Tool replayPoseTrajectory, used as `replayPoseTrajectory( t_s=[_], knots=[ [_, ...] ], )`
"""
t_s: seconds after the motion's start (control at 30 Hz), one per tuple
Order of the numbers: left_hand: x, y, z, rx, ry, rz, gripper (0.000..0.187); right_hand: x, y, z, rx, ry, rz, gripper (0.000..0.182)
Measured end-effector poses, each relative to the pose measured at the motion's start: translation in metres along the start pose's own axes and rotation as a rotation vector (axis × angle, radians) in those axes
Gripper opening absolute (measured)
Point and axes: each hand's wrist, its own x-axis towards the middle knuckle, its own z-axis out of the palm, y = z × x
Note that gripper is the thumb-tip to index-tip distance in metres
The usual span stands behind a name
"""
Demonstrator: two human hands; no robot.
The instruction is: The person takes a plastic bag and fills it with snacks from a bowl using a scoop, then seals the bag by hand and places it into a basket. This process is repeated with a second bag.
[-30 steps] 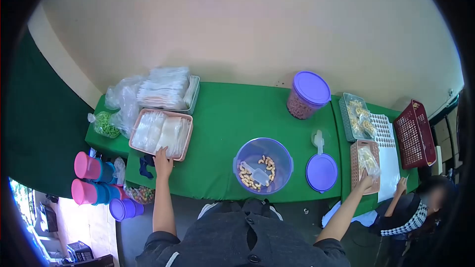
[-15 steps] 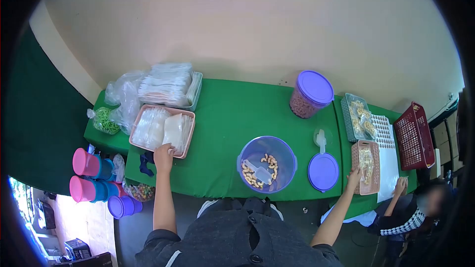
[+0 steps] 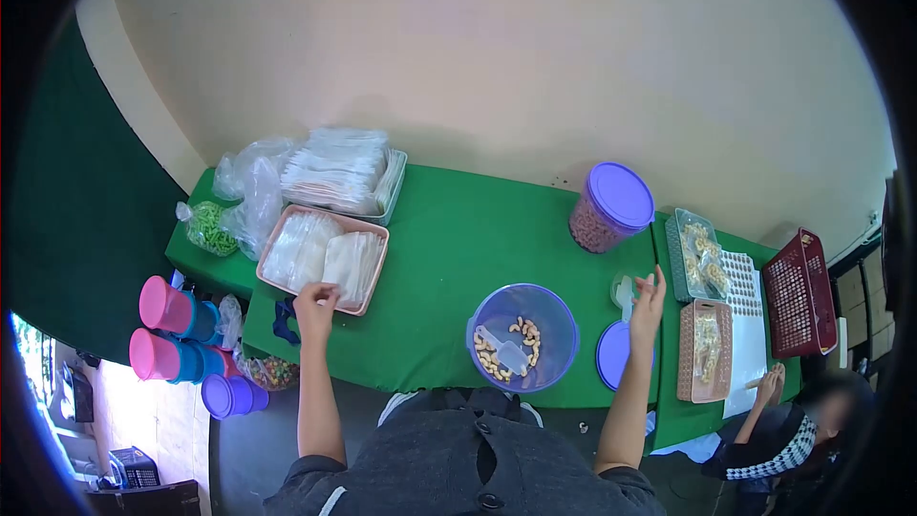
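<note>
My left hand is at the near rim of a pink tray, its fingers pinched at the lower edge of the clear plastic bags stacked there. My right hand is raised with its fingers apart, holding nothing, above a purple lid. Beside that hand is a small clear scoop. In front of me stands a purple tub with cashews and a translucent scoop inside.
A purple-lidded jar stands at the back. On the right are a peach basket with packed bags, a teal basket, a sticker sheet and a maroon basket. Another person's hands are near it. Tubs stand lower left.
My right hand has left the peach basket, moving left and up over the purple lid with fingers spread. My left hand stays at the pink tray's bags. The view has shifted slightly.
</note>
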Motion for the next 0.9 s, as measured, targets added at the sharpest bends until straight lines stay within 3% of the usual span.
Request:
replayPoseTrajectory(
  t_s=[0.07,0.1,0.13,0.2,0.23,0.3,0.4,0.47,0.53,0.6,0.67,0.73,0.9],
  knots=[
    [0.004,0.009,0.007,-0.737,0.297,-0.078,0.02,-0.026,-0.037,0.023,0.094,-0.091,-0.035,0.055],
    [-0.003,0.045,-0.007,-1.033,0.292,-0.092,0.014,-0.04,-0.05,0.033,0.098,-0.153,-0.066,0.057],
    [-0.009,0.071,-0.014,-1.032,0.292,-0.096,0.014,-0.055,-0.064,0.043,0.173,-0.236,-0.082,0.057],
    [-0.016,0.11,-0.014,-1.405,0.159,-0.184,0.018,-0.081,-0.083,0.061,0.296,-0.404,-0.119,0.059],
    [-0.02,0.124,-0.006,-1.409,0.155,-0.18,0.018,-0.093,-0.088,0.067,0.342,-0.49,-0.138,0.06],
    [-0.034,0.145,0.012,-1.489,-0.082,-0.196,0.02,-0.117,-0.114,0.076,0.38,-0.509,-0.17,0.055],
    [-0.049,0.162,0.042,-1.477,-0.208,-0.085,0.023,-0.133,-0.114,0.073,0.357,-0.534,-0.228,0.043],
    [-0.061,0.181,0.049,-1.447,-0.245,-0.115,0.027,-0.136,-0.115,0.071,0.291,-0.535,-0.256,0.035],
    [-0.069,0.195,0.055,-1.417,-0.276,-0.156,0.031,-0.142,-0.127,0.065,0.188,-0.814,-0.119,0.023],
    [-0.076,0.202,0.06,-1.195,-0.282,0.047,0.034,-0.146,-0.134,0.069,0.154,-0.849,-0.207,0.029],
    [-0.08,0.203,0.064,-1.104,-0.22,0.086,0.031,-0.15,-0.141,0.076,0.188,-0.648,-0.411,0.034],
    [-0.08,0.204,0.061,-0.844,-0.157,0.369,0.028,-0.149,-0.129,0.076,0.19,-0.663,-0.337,0.039],
    [-0.079,0.226,0.053,-0.667,-0.06,0.571,0.026,-0.145,-0.121,0.07,0.402,-0.752,-0.19,0.036]
  ],
)
